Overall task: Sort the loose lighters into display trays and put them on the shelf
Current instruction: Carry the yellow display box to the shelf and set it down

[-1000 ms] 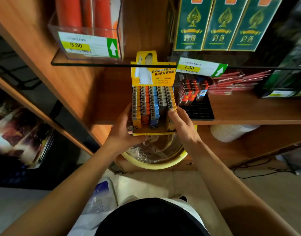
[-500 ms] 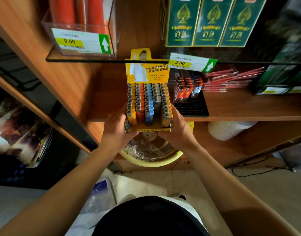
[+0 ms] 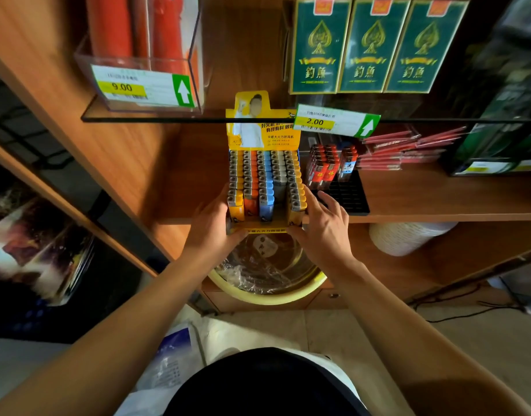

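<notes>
A yellow display tray [image 3: 263, 136] with rows of orange, blue, white and yellow lighters [image 3: 265, 178] sits on the wooden shelf [image 3: 438, 205], its front end sticking out over the shelf edge. One column near the right is only partly filled. My left hand [image 3: 211, 226] grips the tray's left front corner, fingers round the side and thumb under the front lip. My right hand [image 3: 325, 232] has its fingers spread and straight beside the tray's right side, with the thumb pressing on the front lip.
Just right of the yellow tray lies a black tray [image 3: 349, 195] holding a few red lighters [image 3: 324, 166]. A glass shelf [image 3: 132, 118] with price tags and green boxes [image 3: 363, 46] hangs above. Below are a yellow-rimmed basin [image 3: 267, 298] and stacked white bowls [image 3: 408, 237].
The yellow tray has slid a little further onto the shelf. My right hand's fingers have let go of the tray's side and spread out.
</notes>
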Tool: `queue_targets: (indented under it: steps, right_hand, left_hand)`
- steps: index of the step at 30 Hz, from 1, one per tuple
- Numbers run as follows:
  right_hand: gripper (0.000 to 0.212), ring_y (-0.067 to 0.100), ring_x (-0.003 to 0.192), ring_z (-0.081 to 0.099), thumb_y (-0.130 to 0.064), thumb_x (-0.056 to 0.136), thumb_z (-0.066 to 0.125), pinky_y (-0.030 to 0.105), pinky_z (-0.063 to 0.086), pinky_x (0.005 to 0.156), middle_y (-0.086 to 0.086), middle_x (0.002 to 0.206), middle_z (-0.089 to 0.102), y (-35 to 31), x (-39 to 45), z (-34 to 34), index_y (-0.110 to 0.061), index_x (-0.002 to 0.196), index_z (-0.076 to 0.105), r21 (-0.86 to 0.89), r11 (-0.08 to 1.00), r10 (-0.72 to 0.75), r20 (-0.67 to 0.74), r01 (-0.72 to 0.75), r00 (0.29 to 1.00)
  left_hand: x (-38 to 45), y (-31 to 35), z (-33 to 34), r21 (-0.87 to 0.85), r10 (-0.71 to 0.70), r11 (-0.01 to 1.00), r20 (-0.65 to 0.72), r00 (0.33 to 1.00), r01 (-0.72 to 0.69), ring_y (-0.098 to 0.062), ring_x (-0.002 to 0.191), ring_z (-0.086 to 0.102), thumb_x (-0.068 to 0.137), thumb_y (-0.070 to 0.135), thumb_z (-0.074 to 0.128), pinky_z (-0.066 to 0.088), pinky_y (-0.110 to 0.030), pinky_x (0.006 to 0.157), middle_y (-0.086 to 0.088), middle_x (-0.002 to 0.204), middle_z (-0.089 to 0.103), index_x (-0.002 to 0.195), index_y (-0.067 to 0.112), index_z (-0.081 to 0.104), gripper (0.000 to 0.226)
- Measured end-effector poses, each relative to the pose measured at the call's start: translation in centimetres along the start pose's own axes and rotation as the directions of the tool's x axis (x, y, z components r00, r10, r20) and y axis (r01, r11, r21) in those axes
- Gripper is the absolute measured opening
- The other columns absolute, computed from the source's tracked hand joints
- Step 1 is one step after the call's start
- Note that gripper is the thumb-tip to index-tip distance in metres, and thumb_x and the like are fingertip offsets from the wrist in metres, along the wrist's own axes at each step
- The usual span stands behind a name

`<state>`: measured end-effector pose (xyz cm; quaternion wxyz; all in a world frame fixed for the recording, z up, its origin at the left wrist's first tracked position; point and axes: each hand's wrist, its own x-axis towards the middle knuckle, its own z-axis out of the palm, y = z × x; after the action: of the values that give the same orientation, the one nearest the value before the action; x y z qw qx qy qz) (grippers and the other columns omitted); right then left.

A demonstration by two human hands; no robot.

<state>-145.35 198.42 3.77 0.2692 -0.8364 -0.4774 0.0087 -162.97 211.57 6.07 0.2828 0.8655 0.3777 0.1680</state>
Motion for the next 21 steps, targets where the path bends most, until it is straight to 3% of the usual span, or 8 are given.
queue_targets:
  steps: [3, 8, 11, 16, 21]
  right_hand:
    - [0.089, 0.025, 0.144, 0.029, -0.038, 0.079, 0.077, 0.046, 0.022, 0.112, 0.001, 0.136, 0.06, 0.6, 0.8, 0.2, -0.017, 0.152, 0.031, -0.011, 1.0, -0.009, -0.029, 0.009, 1.0]
    - [0.086, 0.027, 0.14, 0.034, -0.036, 0.079, 0.078, 0.048, 0.025, 0.113, 0.005, 0.136, 0.059, 1.4, 1.9, 0.3, -0.018, 0.151, 0.034, 0.021, 1.0, -0.011, -0.037, 0.012, 0.999]
    - [0.081, 0.027, 0.138, 0.037, -0.039, 0.081, 0.075, 0.047, 0.026, 0.113, 0.005, 0.136, 0.058, 2.2, 2.2, 0.2, -0.018, 0.149, 0.036, 0.005, 1.0, -0.015, -0.041, 0.015, 0.999]
    - [0.052, 0.027, 0.127, 0.052, -0.036, 0.084, 0.058, 0.051, 0.041, 0.105, 0.004, 0.128, 0.064, 5.0, 1.1, 0.1, -0.014, 0.132, 0.06, -0.013, 0.998, -0.066, -0.165, 0.064, 0.984]
    - [0.032, 0.03, 0.122, 0.056, -0.02, 0.087, 0.058, 0.047, 0.042, 0.105, 0.005, 0.121, 0.069, 6.3, 1.2, 0.8, -0.016, 0.115, 0.073, 0.006, 0.998, -0.06, -0.221, 0.063, 0.973]
  left_hand:
    - [0.8, 0.4, 0.2, 0.005, 0.029, 1.0, -0.016, 0.999, -0.029, -0.032, 0.122, 0.051, 0.082, 0.02, 0.078, 0.04, -0.047, 0.103, -0.011, 0.129, 0.059, 0.122, 0.008, 0.058, 0.046]
    - [2.5, 0.1, 0.9, -0.004, 0.008, 1.0, -0.003, 1.0, -0.008, -0.029, 0.116, 0.055, 0.083, 0.025, 0.078, 0.044, -0.034, 0.092, -0.009, 0.122, 0.06, 0.122, 0.007, 0.055, 0.049]
    - [3.1, 0.3, 1.6, -0.03, 0.006, 1.0, -0.029, 1.0, -0.007, -0.025, 0.11, 0.056, 0.081, 0.025, 0.08, 0.038, -0.022, 0.083, -0.008, 0.119, 0.062, 0.12, 0.007, 0.055, 0.05]
    - [3.6, 0.6, 2.0, -0.069, 0.008, 0.998, -0.066, 0.998, -0.013, -0.012, 0.099, 0.051, 0.077, 0.019, 0.084, 0.033, -0.015, 0.08, -0.003, 0.112, 0.059, 0.119, 0.004, 0.056, 0.053]
    - [3.5, 0.9, 2.4, -0.055, -0.019, 0.998, -0.096, 0.995, 0.014, -0.016, 0.097, 0.051, 0.078, 0.024, 0.083, 0.035, -0.02, 0.079, 0.0, 0.103, 0.056, 0.117, 0.001, 0.055, 0.054]
